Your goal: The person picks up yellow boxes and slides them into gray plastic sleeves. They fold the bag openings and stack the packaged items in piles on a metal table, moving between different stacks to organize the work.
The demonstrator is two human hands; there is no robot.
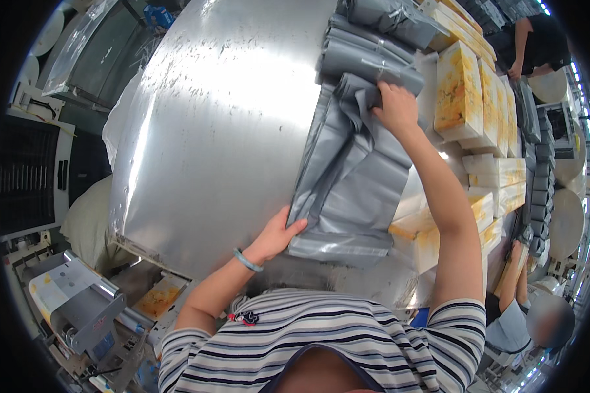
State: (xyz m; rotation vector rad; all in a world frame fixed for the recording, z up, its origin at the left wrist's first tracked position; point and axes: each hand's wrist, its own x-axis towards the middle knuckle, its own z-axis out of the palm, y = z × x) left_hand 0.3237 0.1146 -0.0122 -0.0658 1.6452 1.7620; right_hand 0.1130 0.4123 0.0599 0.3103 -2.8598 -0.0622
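A stack of grey plastic bags [367,190] lies in front of me on a shiny metal table [223,131]. Its far end is bunched and folded over. My right hand [398,110] grips that folded end, fingers curled into the plastic. At the near left corner, my left hand [278,236] holds the stack's edge with the thumb on top; its other fingers are mostly hidden. Just beyond the stack lie rolled bundles of grey bags [373,62], side by side, with clear tape across some.
White and yellow patterned cartons [457,88] line the table's right side. A machine with a roller [78,301] stands at the lower left. Two other people work on the right, one person in black [537,46] at the far end and another in grey-blue [508,327] nearer.
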